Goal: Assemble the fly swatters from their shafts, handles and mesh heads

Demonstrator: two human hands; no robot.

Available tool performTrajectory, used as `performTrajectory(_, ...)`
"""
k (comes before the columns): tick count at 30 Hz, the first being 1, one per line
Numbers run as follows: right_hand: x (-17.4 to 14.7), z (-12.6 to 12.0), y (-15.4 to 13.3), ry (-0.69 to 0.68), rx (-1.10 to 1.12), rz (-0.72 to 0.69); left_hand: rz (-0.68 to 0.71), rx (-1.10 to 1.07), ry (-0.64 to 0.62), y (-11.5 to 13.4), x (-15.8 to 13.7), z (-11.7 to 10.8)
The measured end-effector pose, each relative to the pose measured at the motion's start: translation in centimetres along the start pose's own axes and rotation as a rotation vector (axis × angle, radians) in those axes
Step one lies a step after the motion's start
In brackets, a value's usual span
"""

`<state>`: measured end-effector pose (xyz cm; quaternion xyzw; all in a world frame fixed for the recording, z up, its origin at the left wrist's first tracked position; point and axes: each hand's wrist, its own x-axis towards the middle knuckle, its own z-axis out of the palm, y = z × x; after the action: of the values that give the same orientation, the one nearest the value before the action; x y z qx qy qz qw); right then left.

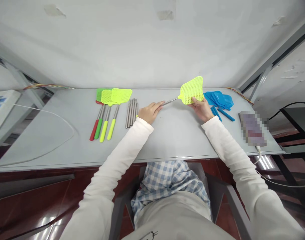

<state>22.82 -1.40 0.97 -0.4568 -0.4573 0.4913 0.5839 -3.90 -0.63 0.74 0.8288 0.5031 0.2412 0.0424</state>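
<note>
Between my two hands, above the table, is a yellow-green fly swatter (192, 89), tilted with its mesh head up and to the right. My left hand (149, 112) is closed around its metal rod, and its lower end is hidden by the fingers. My right hand (201, 108) pinches the bottom edge of the mesh head, thumb in front. Left of my left hand lie several bare metal rods (131, 113), side by side; a bit of yellow shows beside them. Behind my right hand are several blue swatter heads (219, 99) in a pile, with blue handles (226, 114) in front.
Several whole fly swatters (104, 130) with red, green and yellow handles lie at the left of the grey table (165, 143). A blurred-out device (252, 128) with a cable lies at the right. A white cable (64, 121) curves over the left side. A wall stands behind.
</note>
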Motion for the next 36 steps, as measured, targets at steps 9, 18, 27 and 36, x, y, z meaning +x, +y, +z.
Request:
performTrajectory(9,-0.1,-1.1,-0.8,-0.196,-0.050,0.096,0.106,-0.020,0.022,-1.7,-0.1,-1.1)
performTrajectory(18,-0.2,-1.5,-0.6,-0.275,-0.181,0.146,0.152,0.029,-0.066,-2.3,-0.2,-2.0)
performTrajectory(27,-0.3,-1.5,-0.8,-0.256,-0.211,0.133,0.138,0.051,-0.051,-2.4,-0.1,-1.9)
performTrajectory(36,-0.9,-0.6,-1.4,-0.252,-0.269,0.117,0.166,0.053,-0.058,-2.1,-0.3,-2.1)
